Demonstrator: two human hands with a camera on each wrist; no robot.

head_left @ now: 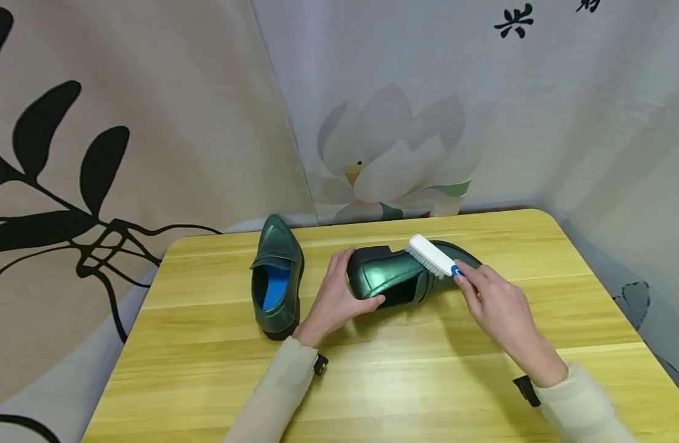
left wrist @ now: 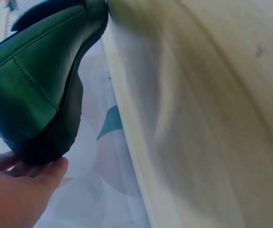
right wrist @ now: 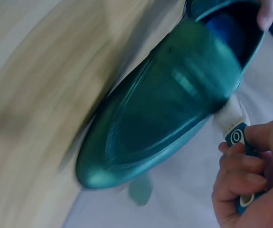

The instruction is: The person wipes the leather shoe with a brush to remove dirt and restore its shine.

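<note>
A green loafer [head_left: 386, 271] is tipped on its side above the table, its heel toward the left and its opening facing the person. My left hand [head_left: 339, 295] grips it by the heel, thumb at the opening's rim; in the left wrist view the fingers [left wrist: 51, 175] touch the dark heel. In my right hand [head_left: 497, 301] is a white brush [head_left: 430, 255] with a blue-and-white handle [right wrist: 243, 166]. Its bristles touch the loafer's upper side, near the strap. A second green loafer [head_left: 278, 277] with a blue insole stands upright left of my left hand.
The wooden table [head_left: 394, 394] has rounded back corners. Behind it hangs a pale curtain [head_left: 206, 111] printed with dark leaves and a flower, close along the table's back edge.
</note>
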